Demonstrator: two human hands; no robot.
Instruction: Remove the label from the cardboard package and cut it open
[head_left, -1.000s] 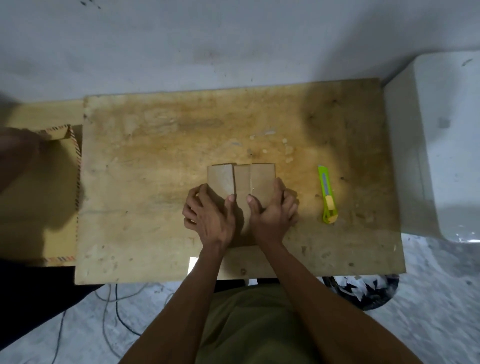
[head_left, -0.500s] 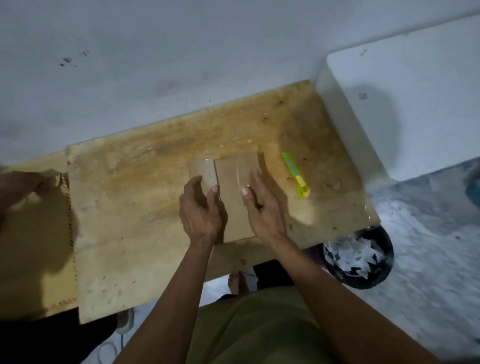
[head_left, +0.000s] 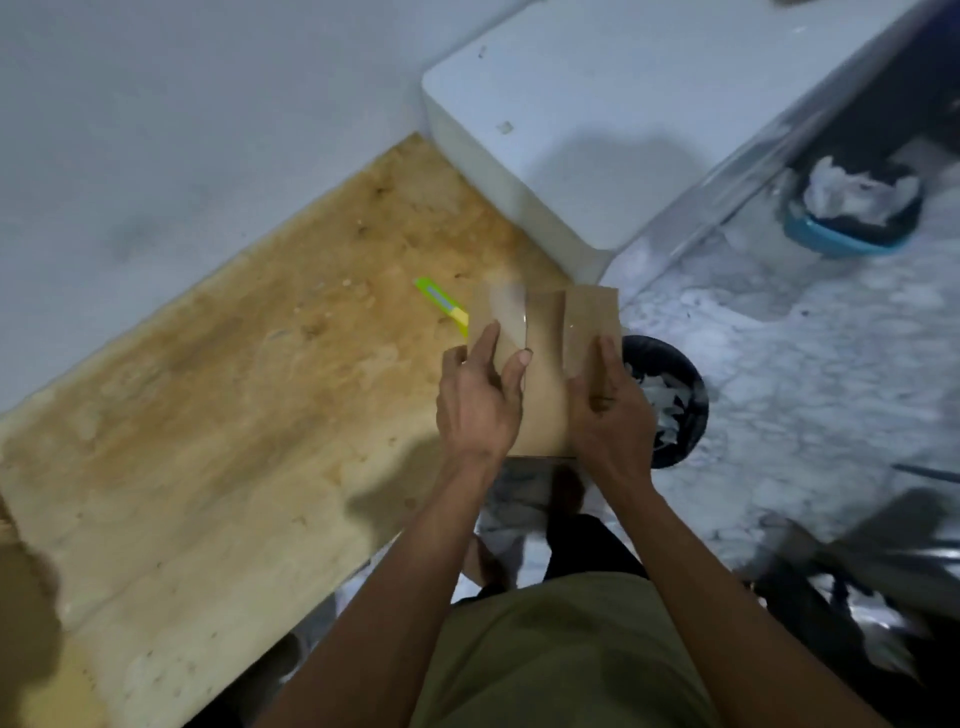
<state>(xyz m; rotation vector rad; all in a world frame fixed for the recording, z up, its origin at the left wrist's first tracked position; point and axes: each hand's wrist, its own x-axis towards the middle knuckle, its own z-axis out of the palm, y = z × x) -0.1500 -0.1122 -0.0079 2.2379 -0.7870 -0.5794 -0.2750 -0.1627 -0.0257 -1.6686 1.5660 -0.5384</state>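
Observation:
A flat brown cardboard package (head_left: 545, 364) with glossy clear tape over its two outer strips is lifted off the wooden table, at the table's right edge. My left hand (head_left: 478, 400) grips its left side, thumb on top. My right hand (head_left: 608, 415) grips its right side. A green and yellow utility knife (head_left: 439, 306) lies on the wooden table (head_left: 234, 415), partly hidden behind the package's left edge. No label shows on the visible face.
A black bin (head_left: 670, 400) with white scraps stands on the floor under the package's right side. A white box-like block (head_left: 597, 119) abuts the table's far right end. A blue basin (head_left: 852, 218) with white material sits on the floor further right.
Both hands have lifted the package off the table and carried it right, to the table's edge above the bin. The view has swung to the right; the knife stays on the table.

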